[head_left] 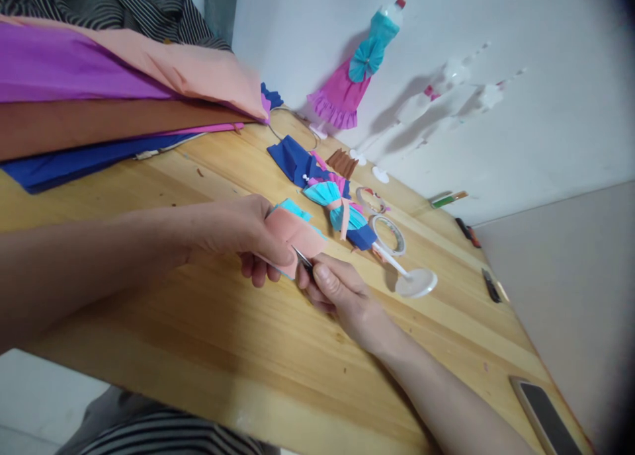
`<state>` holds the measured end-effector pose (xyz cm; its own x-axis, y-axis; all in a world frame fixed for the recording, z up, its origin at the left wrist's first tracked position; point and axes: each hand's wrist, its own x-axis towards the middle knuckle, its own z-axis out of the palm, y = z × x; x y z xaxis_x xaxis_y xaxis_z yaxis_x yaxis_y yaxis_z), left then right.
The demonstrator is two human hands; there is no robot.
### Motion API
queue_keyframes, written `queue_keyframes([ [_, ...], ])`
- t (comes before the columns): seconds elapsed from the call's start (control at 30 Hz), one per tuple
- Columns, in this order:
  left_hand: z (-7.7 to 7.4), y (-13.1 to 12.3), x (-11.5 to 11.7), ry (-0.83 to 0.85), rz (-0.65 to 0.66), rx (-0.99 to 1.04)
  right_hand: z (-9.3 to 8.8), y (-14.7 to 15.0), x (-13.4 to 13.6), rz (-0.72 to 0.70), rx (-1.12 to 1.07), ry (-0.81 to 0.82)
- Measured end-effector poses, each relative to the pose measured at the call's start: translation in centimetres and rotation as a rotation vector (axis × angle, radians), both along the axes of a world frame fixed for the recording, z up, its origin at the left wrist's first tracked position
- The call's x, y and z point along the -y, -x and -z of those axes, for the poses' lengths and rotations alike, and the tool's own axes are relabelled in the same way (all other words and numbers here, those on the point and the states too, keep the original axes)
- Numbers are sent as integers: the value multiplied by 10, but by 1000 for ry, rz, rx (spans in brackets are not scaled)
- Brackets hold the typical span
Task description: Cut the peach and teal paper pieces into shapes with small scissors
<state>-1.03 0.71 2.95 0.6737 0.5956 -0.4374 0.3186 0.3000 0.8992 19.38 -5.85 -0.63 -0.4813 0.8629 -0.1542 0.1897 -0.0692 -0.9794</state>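
My left hand (pixel 265 233) is closed on a small stack of peach paper (pixel 297 230), with turquoise paper showing along its edges. In my right hand (pixel 335 286) is a slim pointed metal tool (pixel 302 259), whose dark grip is mostly hidden by my fingers. Its tip touches or hovers over the peach paper beside my left thumb; which one, I cannot tell. Just beyond both hands lies a paper dress figure (pixel 325 194) with a pleated turquoise part, a peach band and a white round stand (pixel 417 283).
Large coloured paper sheets (pixel 124 71) are at the left. Tape rolls (pixel 387 235) sit behind the figure. A dressed bottle figure (pixel 367 58) stands by the wall. Farther right are a black-handled cutter (pixel 491 286) and a phone (pixel 546 415) near the table edge.
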Motion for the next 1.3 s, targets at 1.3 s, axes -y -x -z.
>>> queue_keyframes([
  [1.3, -1, 2, 1, 5, 79, -5, -10, 2, 2, -39, 176, -129],
])
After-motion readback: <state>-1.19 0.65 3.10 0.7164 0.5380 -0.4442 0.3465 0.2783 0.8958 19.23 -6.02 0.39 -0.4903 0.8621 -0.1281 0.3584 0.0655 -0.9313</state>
